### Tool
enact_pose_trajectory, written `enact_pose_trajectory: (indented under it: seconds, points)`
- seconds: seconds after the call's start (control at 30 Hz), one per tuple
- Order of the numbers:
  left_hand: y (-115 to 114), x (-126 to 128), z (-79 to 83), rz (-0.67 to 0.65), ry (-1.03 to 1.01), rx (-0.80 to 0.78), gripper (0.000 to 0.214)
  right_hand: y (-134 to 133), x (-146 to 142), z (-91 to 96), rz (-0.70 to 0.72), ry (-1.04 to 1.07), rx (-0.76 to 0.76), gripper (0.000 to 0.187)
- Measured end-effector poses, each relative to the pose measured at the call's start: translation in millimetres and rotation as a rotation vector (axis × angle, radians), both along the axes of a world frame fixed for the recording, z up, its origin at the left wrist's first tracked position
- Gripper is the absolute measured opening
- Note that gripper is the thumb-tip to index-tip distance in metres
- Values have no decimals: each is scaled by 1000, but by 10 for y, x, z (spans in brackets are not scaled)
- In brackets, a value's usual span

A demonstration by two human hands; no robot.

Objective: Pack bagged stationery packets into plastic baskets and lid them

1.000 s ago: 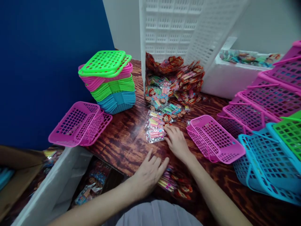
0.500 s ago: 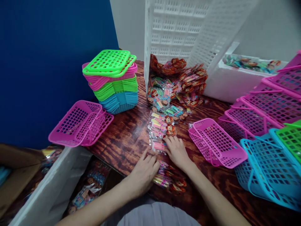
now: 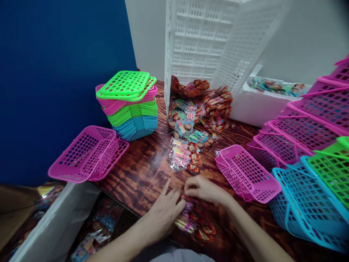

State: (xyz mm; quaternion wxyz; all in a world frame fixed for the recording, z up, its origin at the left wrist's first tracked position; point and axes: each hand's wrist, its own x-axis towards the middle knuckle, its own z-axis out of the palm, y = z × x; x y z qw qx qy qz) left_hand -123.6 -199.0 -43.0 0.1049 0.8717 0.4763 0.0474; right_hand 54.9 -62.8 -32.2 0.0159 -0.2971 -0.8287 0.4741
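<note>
My left hand (image 3: 163, 213) lies flat with fingers stretched on the dark wooden table (image 3: 141, 171), touching a small stack of clear toy packets (image 3: 195, 225) at the near edge. My right hand (image 3: 203, 189) is curled, its fingers pinched on a packet that it lays on that stack. A loose group of packets (image 3: 185, 156) lies just beyond my hands. A bigger heap of packets (image 3: 199, 105) spills out of a tilted white crate (image 3: 207, 40). A pink basket (image 3: 248, 173) stands right of my right hand.
A stack of green, pink and blue baskets (image 3: 129, 105) stands at the back left, two nested pink baskets (image 3: 87, 153) hang over the left edge. Pink, blue and green baskets (image 3: 311, 153) crowd the right. White foam boxes (image 3: 261, 102) with packets stand behind and below left.
My right hand pulled a packet from the loose group back toward me and onto the near stack. My left hand stayed beside the stack. The camera tilted slightly.
</note>
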Motion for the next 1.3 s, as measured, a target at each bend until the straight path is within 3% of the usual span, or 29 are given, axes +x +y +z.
enact_pose_trajectory:
  seconds: [0.1,0.17,0.23,0.3,0.4,0.57,0.67,0.73,0.83,1.0,1.07,1.17,1.3]
  points:
    - [-36,11,-49,33,-26,-29,62,400,-165,-12,-193,-38,327,19]
    - [-54,26,-97,69,-38,-40,78,610,-271,-69,-249,-153,558,56]
    - [-61,41,-132,102,-42,-50,87,730,-334,-138,-219,-243,635,85]
    - [-59,51,-141,108,-44,-66,86,747,-328,-188,-203,-254,635,74]
    - [-55,59,-121,107,-42,-104,77,568,-190,-232,-209,-217,720,49]
    - [-64,69,-113,147,-31,-143,76,-89,219,-350,-145,-164,991,53]
    - [-60,71,-118,134,-36,-154,80,-329,406,-349,-122,-128,899,48]
    - [-52,72,-113,129,-39,-157,81,-302,429,-284,-199,-84,760,33]
    - [-41,82,-106,137,-31,-163,80,-33,271,-179,-345,-64,624,26]
    - [-48,115,-103,164,-21,-143,77,492,-222,-202,-340,-279,564,46]
    - [-60,118,-96,166,-22,-136,76,612,-331,-220,-356,-292,552,40]
    - [-78,108,-80,168,-34,-138,73,706,-288,-175,-392,-242,560,23]
    - [-84,83,-63,175,-44,-147,72,704,-16,-87,-463,-160,528,7]
